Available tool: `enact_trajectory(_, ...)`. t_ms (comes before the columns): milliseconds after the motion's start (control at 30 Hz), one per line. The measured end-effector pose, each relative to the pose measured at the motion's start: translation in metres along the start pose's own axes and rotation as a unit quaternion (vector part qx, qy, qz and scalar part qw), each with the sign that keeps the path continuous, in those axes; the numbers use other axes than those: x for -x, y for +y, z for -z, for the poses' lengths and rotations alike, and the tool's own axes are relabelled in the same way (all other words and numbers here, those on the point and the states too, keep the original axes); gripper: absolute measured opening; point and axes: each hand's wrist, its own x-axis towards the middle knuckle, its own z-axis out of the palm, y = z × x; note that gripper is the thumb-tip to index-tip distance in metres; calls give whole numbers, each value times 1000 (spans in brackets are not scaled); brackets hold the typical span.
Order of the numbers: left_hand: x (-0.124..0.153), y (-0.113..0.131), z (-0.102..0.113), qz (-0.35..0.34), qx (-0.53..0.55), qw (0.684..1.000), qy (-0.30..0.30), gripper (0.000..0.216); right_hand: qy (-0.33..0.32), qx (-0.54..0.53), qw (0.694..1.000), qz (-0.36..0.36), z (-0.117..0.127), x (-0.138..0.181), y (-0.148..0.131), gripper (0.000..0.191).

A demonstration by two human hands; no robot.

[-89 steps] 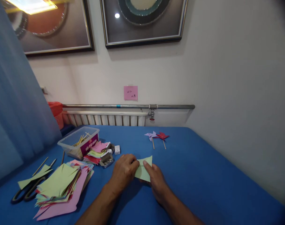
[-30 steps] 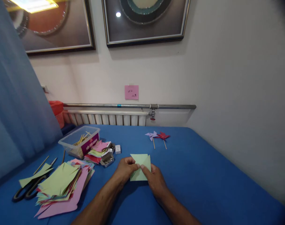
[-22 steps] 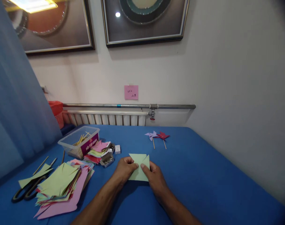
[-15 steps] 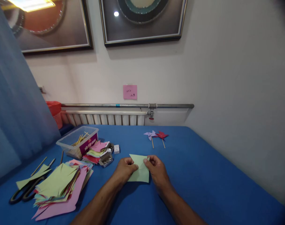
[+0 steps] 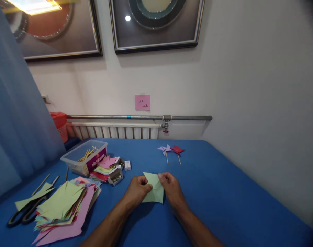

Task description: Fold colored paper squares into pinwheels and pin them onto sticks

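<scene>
A light green paper square (image 5: pixel 154 192) lies on the blue table (image 5: pixel 223 192) in front of me. My left hand (image 5: pixel 137 190) pinches its left side near the middle, fingers closed on the paper. The fingers of my right hand (image 5: pixel 171 189) curl over the paper's upper right corner and hold it folded toward the centre.
Left of my hands lie a stack of coloured paper (image 5: pixel 66 206), black scissors (image 5: pixel 22 216), a clear box of wooden sticks (image 5: pixel 85 159), a smaller paper pile (image 5: pixel 104 168) and a small box of pins (image 5: pixel 115 176). Two finished pinwheels (image 5: pixel 171 151) rest further back. A wall stands close on the right.
The green paper went from a folded triangle to an opened square. My right hand moved from its lower edge up to the upper right corner and bent that corner inward.
</scene>
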Motion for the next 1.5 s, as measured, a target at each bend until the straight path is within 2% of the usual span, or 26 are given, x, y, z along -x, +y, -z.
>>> enact_trajectory(167,6,4,-4,-38,-25,999,-20,15,3,69,997,31,2,1,1,31)
enact_trajectory(400,1,1,-2,-17,11,1000,-23,17,2,110,991,70,2,5,-3,27)
enact_trajectory(633,2,2,0,-12,1,1000,-18,17,-5,119,991,63,4,2,-3,20)
enact_trajectory(867,0,1,1,0,-3,1000,-6,17,4,58,998,14,7,-6,5,18)
enact_trajectory(967,0,1,2,-3,-8,1000,2,16,4,-3,1000,-1,6,-8,7,31)
enact_trajectory(1067,0,2,2,-6,-11,1000,6,17,-11,-12,1000,-12,4,-9,7,40)
enact_trajectory(1233,1,3,1,0,2,1000,-3,18,0,29,1000,-3,6,-9,7,34)
enact_trajectory(1500,-1,4,4,25,17,999,15,18,-8,-21,1000,16,4,-3,1,35)
